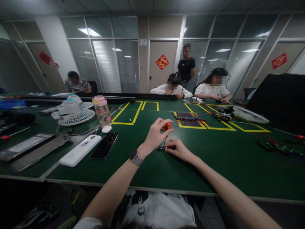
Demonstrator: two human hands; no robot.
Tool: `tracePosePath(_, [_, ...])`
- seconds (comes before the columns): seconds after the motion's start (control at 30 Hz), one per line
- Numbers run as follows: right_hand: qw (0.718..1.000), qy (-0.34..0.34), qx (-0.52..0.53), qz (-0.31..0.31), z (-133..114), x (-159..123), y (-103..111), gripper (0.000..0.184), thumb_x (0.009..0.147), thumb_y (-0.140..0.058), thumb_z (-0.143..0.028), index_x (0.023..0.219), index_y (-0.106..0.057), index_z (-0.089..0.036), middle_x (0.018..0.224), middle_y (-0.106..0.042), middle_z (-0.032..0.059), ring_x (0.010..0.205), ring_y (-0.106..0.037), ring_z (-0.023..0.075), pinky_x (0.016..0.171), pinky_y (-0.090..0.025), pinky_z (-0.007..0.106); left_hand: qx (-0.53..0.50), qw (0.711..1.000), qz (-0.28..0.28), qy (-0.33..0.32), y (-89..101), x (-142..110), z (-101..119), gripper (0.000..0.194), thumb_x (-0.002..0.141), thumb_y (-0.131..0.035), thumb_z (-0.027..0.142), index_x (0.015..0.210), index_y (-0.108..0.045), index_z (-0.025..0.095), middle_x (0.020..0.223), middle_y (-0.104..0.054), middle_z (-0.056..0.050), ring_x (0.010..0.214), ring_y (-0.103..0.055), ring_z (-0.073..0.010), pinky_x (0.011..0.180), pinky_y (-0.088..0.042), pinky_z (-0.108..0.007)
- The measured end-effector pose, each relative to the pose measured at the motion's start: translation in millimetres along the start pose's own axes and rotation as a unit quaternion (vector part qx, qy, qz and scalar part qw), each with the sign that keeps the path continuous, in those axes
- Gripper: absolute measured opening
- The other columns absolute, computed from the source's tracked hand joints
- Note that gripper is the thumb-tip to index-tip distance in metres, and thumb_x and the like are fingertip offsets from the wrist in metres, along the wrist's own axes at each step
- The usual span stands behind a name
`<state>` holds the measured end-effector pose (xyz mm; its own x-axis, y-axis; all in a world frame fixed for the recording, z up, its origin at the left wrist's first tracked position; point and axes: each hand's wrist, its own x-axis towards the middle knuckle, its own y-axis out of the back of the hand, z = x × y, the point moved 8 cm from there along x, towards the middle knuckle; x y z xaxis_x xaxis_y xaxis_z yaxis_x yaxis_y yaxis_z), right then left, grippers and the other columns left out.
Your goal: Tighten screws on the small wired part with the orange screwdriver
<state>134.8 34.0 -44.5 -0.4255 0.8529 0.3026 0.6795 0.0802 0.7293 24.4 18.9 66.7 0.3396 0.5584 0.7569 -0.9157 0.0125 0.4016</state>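
My left hand [157, 133], with a watch on its wrist, grips the orange and black handle of a screwdriver [167, 126]. The screwdriver stands upright, its thin shaft pointing down at a small circuit board [161, 148] on the green table. Close beside the shaft, my right hand [179, 149] pinches the board's right side with its fingertips. The fingers cover much of the board, and I cannot make out the screwdriver's tip clearly.
On the left lie a black phone [105, 145], a white power bank [80, 150], a pink-lidded bottle [102, 111] and a white fan [75, 111]. Bundled wired boards [190, 119] lie ahead within yellow tape. More wired boards [283, 146] are at right. Several people are across the table.
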Motion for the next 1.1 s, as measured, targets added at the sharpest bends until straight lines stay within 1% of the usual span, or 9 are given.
tracePosePath(0.13, [1.0,0.001,0.0,0.001,1,0,0,0.018,0.079,-0.065,-0.019,0.094,-0.075,-0.018,0.079,-0.06,0.0036,0.065,-0.055,0.0135,0.062,-0.045,0.026,-0.091,0.995,-0.018,0.036,-5.7,0,-5,0.03,0.094,-0.045,0.024,0.12,-0.058,0.021,0.111,-0.06,-0.008,0.093,-0.062,-0.0152,0.082,-0.053,-0.029])
tracePosePath(0.23, [1.0,0.005,-0.003,0.004,1,0,0,0.018,0.08,-0.065,-0.02,0.095,-0.075,-0.018,0.079,-0.059,0.0036,0.065,-0.055,0.0137,0.062,-0.045,0.026,-0.176,0.981,-0.014,0.08,-9.3,0,-14,0.03,0.093,-0.047,0.024,0.119,-0.059,0.018,0.11,-0.062,-0.009,0.087,-0.065,-0.0139,0.078,-0.055,-0.027])
tracePosePath(0.37, [1.0,0.007,-0.003,0.005,2,-1,-1,0.018,0.08,-0.065,-0.022,0.095,-0.075,-0.019,0.08,-0.06,0.0036,0.066,-0.056,0.0137,0.063,-0.046,0.026,-0.109,0.992,0.027,0.059,-2.3,-1,-12,0.025,0.09,-0.052,0.025,0.112,-0.064,0.02,0.101,-0.061,-0.006,0.085,-0.061,-0.0128,0.074,-0.054,-0.025])
tracePosePath(0.47, [1.0,0.005,-0.005,0.006,2,0,-1,0.018,0.08,-0.065,-0.022,0.094,-0.075,-0.018,0.08,-0.06,0.0035,0.066,-0.056,0.0137,0.063,-0.046,0.026,-0.039,0.998,0.041,0.027,1.0,-2,-5,0.024,0.088,-0.055,0.023,0.11,-0.066,0.023,0.101,-0.06,-0.005,0.091,-0.058,-0.0146,0.08,-0.052,-0.027])
tracePosePath(0.63, [1.0,0.003,-0.006,0.005,1,0,0,0.018,0.079,-0.066,-0.018,0.094,-0.075,-0.018,0.078,-0.059,0.0031,0.066,-0.055,0.0133,0.064,-0.046,0.026,-0.141,0.989,-0.018,0.045,-12.9,-2,-9,0.036,0.093,-0.046,0.019,0.128,-0.055,0.023,0.111,-0.06,-0.007,0.094,-0.062,-0.0137,0.082,-0.053,-0.027])
tracePosePath(0.7, [1.0,0.002,-0.007,0.003,1,0,0,0.018,0.079,-0.066,-0.018,0.094,-0.075,-0.018,0.079,-0.059,0.0033,0.066,-0.055,0.0135,0.064,-0.046,0.026,-0.145,0.988,-0.02,0.051,-14.3,-2,-11,0.035,0.091,-0.05,0.02,0.125,-0.057,0.023,0.107,-0.06,-0.006,0.089,-0.062,-0.0127,0.077,-0.054,-0.025])
tracePosePath(0.87, [1.0,0.004,-0.005,0.001,0,-1,0,0.018,0.08,-0.065,-0.021,0.095,-0.075,-0.019,0.08,-0.059,0.0033,0.066,-0.056,0.0137,0.064,-0.046,0.026,-0.009,0.998,0.055,0.017,2.1,-2,-3,0.024,0.081,-0.066,0.024,0.105,-0.067,0.022,0.093,-0.058,-0.003,0.084,-0.058,-0.0138,0.073,-0.052,-0.026])
tracePosePath(1.0, [1.0,0.007,-0.006,0.002,1,0,-1,0.019,0.08,-0.065,-0.019,0.096,-0.075,-0.019,0.079,-0.059,0.003,0.066,-0.055,0.0138,0.063,-0.046,0.026,-0.035,0.999,0.023,0.009,-0.6,-3,0,0.029,0.094,-0.047,0.026,0.119,-0.06,0.023,0.105,-0.061,-0.006,0.092,-0.061,-0.0152,0.083,-0.052,-0.03])
tracePosePath(1.1, [1.0,0.004,-0.008,0.0,0,0,-1,0.019,0.08,-0.065,-0.018,0.095,-0.075,-0.018,0.078,-0.059,0.003,0.066,-0.055,0.0136,0.063,-0.045,0.026,-0.104,0.994,-0.012,0.034,-7.4,-2,-7,0.033,0.096,-0.041,0.025,0.126,-0.055,0.022,0.111,-0.061,-0.008,0.087,-0.065,-0.0131,0.077,-0.054,-0.026])
